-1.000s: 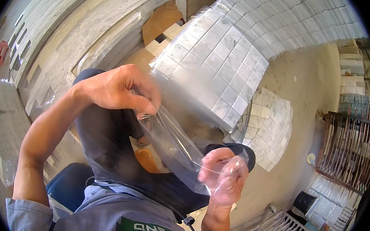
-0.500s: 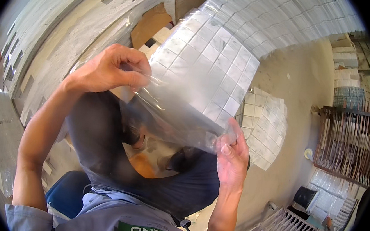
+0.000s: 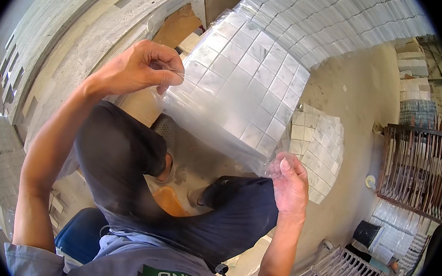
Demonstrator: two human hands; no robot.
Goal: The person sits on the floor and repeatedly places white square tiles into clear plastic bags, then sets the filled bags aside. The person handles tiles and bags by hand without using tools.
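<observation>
A sheet of white, grey-veined square mosaic tiles (image 3: 259, 65) lies in front of me, apparently on top of a stack. Clear plastic film (image 3: 203, 132) covers its near part, and its near edge hangs past the tiles toward my knees. My left hand (image 3: 148, 71) pinches the film at the near left corner, thumb against fingers. At the near right corner, my right hand (image 3: 290, 183) holds the film's other end between thumb and fingers. Between the two hands the film is stretched, with blurry glare on it.
Stacked tile sheets (image 3: 341, 22) stand at the far right. More mosaic sheets (image 3: 317, 151) lie on the floor to the right. Pale stone slabs (image 3: 82, 36) line the left. Metal racks (image 3: 412, 170) stand farther right. An orange object (image 3: 170, 201) sits between my feet.
My left hand has risen slightly; my right hand has moved right and a little down. The film's near edge now lies closer to the tiles and straighter. My left knee has shifted left.
</observation>
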